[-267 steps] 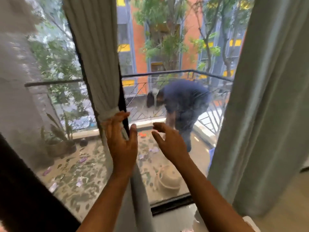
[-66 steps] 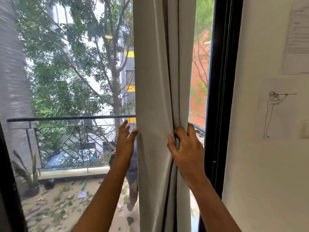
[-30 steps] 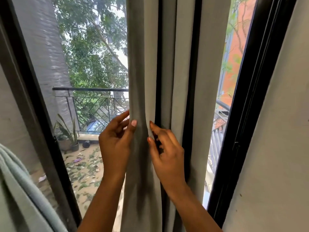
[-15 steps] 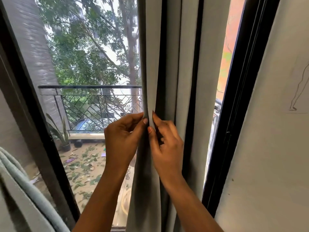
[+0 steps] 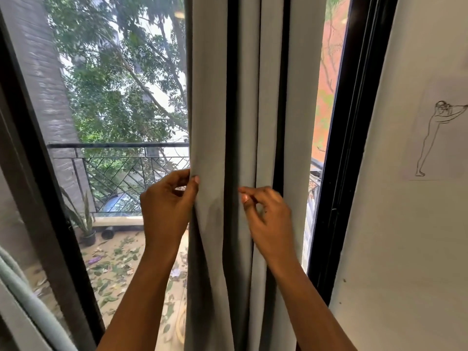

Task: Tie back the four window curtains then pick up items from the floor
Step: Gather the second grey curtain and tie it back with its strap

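Note:
A pale grey curtain (image 5: 215, 110) hangs in long folds down the middle of the window, gathered toward the right frame. My left hand (image 5: 168, 206) pinches the curtain's left edge between thumb and fingers at about rail height. My right hand (image 5: 266, 211) is curled at a fold further right, its fingertips pinching the fabric beside a dark gap between folds. Both forearms reach up from the bottom of the view. No tie-back is visible.
A black window frame (image 5: 336, 173) stands right of the curtain, then a white wall with a line drawing (image 5: 438, 138). Another pale curtain (image 5: 27, 307) shows at the lower left. Outside lie a balcony rail (image 5: 119, 145), a potted plant (image 5: 84, 224) and scattered leaves.
My hands have spread apart: the left stays on the curtain's left edge, while the right moved rightward to another fold. Half a second ago their fingertips met at one fold.

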Available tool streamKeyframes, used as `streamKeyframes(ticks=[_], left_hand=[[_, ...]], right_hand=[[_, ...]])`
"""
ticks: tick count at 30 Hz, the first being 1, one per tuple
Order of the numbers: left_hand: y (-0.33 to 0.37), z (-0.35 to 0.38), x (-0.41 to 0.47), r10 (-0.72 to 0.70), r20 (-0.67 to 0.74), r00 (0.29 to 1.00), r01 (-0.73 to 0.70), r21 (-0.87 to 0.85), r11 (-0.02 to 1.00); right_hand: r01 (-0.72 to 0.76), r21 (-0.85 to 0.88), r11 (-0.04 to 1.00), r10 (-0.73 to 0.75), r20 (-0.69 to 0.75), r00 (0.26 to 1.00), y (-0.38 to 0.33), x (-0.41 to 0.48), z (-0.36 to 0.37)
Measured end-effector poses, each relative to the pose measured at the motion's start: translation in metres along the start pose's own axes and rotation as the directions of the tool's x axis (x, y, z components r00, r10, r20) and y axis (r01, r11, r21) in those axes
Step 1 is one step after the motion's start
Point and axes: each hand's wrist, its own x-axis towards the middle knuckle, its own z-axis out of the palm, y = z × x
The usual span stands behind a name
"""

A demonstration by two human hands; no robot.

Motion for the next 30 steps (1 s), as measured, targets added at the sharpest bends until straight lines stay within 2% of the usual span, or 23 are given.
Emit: streamKeyframes(ticks=[2, 6, 8, 11, 15, 18, 24, 26, 30], left_hand=[[-0.005, -0.005, 0.002, 0.014, -0.046, 0.999, -0.012, 0.041, 0.999], [-0.012, -0.012, 0.009, 0.036, -0.089, 0.995, -0.027, 0.103, 0.994], [-0.015, -0.012, 0.011, 0.032, -0.083, 0.996, -0.022, 0.115, 0.993], [-0.018, -0.007, 0.012, 0.035, -0.048, 0.998, -0.027, 0.162, 0.986], [-0.019, -0.001, 0.008, 0.024, -0.019, 1.000, -0.020, 0.186, 0.982], [-0.015, 0.000, -0.001, 0.046, -0.008, 0.999, -0.044, 0.146, 0.988], [-0.011, -0.002, -0.020, 0.073, -0.033, 0.997, -0.071, 0.054, 0.996], [-0.007, -0.005, -0.025, 0.056, -0.042, 0.998, -0.055, 0.022, 0.998], [0.005, -0.002, -0.036, 0.009, 0.014, 1.000, -0.008, -0.098, 0.995]], right_hand=[[-0.048, -0.082, 0.995, 0.044, -0.049, 0.998, 0.006, 0.011, -0.002], [-0.133, -0.300, 0.945, 0.153, 0.046, 0.987, 0.012, 0.032, 0.008], [-0.184, -0.420, 0.889, 0.222, 0.043, 0.974, 0.012, 0.041, 0.016], [-0.227, -0.484, 0.845, 0.260, 0.000, 0.966, 0.011, 0.051, 0.030], [-0.156, -0.332, 0.930, 0.111, -0.148, 0.983, 0.004, 0.047, 0.035], [-0.039, -0.243, 0.969, -0.013, -0.208, 0.978, -0.005, 0.026, 0.030], [0.107, 0.003, 0.994, -0.096, -0.419, 0.903, -0.016, -0.014, 0.015], [0.155, 0.032, 0.987, -0.127, -0.424, 0.897, -0.020, -0.022, 0.013], [0.179, 0.035, 0.983, -0.156, -0.344, 0.926, -0.032, -0.028, 0.018]])
